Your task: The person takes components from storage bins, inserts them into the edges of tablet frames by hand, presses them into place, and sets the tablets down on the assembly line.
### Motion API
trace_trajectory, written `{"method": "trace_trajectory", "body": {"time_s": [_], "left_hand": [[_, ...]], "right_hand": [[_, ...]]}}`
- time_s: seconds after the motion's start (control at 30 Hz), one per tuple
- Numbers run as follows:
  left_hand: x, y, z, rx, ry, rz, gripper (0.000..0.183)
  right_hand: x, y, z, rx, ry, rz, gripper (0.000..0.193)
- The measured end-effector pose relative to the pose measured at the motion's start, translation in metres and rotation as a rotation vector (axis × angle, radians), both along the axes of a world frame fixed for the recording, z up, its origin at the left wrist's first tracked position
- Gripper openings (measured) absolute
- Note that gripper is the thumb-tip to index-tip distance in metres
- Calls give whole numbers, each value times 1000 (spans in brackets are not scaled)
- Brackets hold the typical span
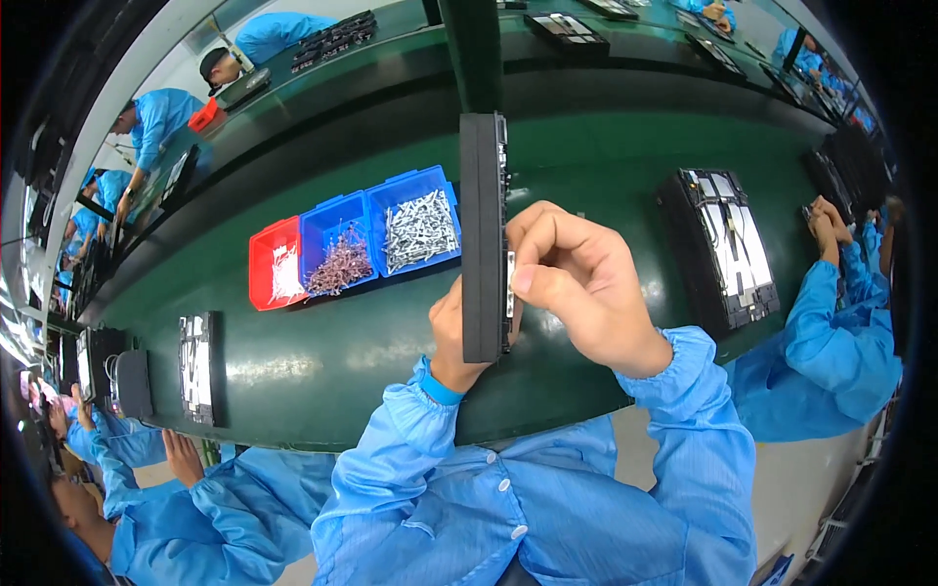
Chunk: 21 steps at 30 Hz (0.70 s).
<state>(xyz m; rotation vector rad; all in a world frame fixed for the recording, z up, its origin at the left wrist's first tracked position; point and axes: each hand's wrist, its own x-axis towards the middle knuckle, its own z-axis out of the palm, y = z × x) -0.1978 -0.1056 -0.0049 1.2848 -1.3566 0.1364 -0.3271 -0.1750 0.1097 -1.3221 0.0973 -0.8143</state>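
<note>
in the head view, i am holding a black unit (479,234) on edge in front of me over the green tabletop (557,400); whether it is touching down anywhere, i cannot tell. my left hand (447,337) is closing around its lower part from behind, most of those fingers hiding behind the casing. my right hand (596,293) is working at the side facing right, thumb and forefinger drawing nearly together at a bright strip (510,283); whether they are pinching it or only pressing, i cannot tell.

to be doing this well, i am judging that the left hand should be bracing squarely behind the spot, and the right thumb pressing lightly and straight, not scraping sideways.

the casing is looking matte, slab-like and hard-edged, while the strip is shining like smooth metal or film. to the left, a red bin (259,278) is holding slim white pieces (284,273), and two blue bins (430,179) are carrying thin reddish-brown pieces (340,262) and chunkier silvery, screw-like ones (422,232), all lying jumbled.
</note>
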Motion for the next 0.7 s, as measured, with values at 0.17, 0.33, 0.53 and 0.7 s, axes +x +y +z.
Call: {"method": "trace_trajectory", "body": {"time_s": [0.17, 0.33, 0.53, 0.7], "left_hand": [[4, 6, -2, 15, 56, -71, 33], [3, 7, 2, 65, 15, -66, 32], [5, 6, -8, 95, 19, -87, 32], [3, 7, -1, 88, 16, -75, 33]], "right_hand": [[0, 4, 3, 6, 13, -12, 3], [-1, 3, 1, -76, 20, -49, 4], [-3, 2, 2, -98, 27, -47, 6], [-3, 3, 3, -97, 23, -55, 7]]}}
